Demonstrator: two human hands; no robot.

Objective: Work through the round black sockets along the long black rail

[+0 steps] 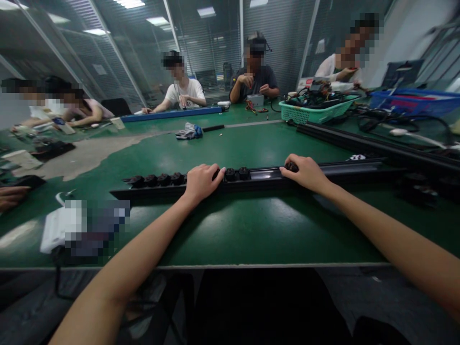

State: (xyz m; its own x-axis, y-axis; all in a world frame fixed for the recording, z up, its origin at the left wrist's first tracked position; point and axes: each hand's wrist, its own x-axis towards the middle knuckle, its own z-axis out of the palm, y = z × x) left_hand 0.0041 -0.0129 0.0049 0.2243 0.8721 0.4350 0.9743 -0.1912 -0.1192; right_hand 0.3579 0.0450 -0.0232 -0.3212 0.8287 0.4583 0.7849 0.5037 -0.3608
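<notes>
Your right hand (302, 173) pinches a black part (292, 166) in its grip, at the rail (264, 174) on the counter (233, 230); hold it square, steadying with your left hand (203, 182), curled over the row of parts (164, 179), its pinch impossible to tell

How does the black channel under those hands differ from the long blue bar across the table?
The black channel lies near, with the left hand and right hand at it; the blue bar lies farther off. Dark parts sit in a row along the black channel; none shows on the blue bar. Both are long, straight and on the green table.
</notes>
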